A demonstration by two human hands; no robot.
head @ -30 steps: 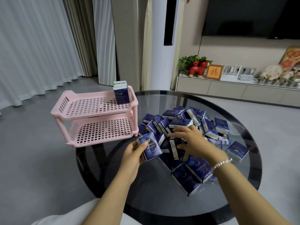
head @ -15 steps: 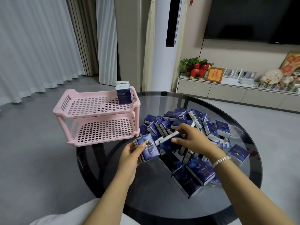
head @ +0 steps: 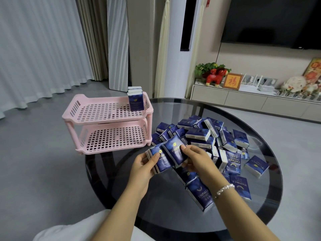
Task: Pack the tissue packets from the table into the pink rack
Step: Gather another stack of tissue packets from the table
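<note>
The left hand (head: 142, 164) grips a small stack of tissue packets (head: 160, 160), thumb across the front face. The right hand (head: 196, 158) pinches one more packet (head: 174, 151) against that stack, overlapping it. Both held faces tilt up toward the camera, long axes running from lower right to upper left; how many packets are in the stack is hard to tell. Right of centre, a loose heap of glossy blue packets (head: 208, 134) lies on the round dark glass desk (head: 173, 206). At centre left stands the two-tier pink rack (head: 107, 122) of slotted plastic, with upright packets (head: 135, 100) in its upper tier's far right corner.
</note>
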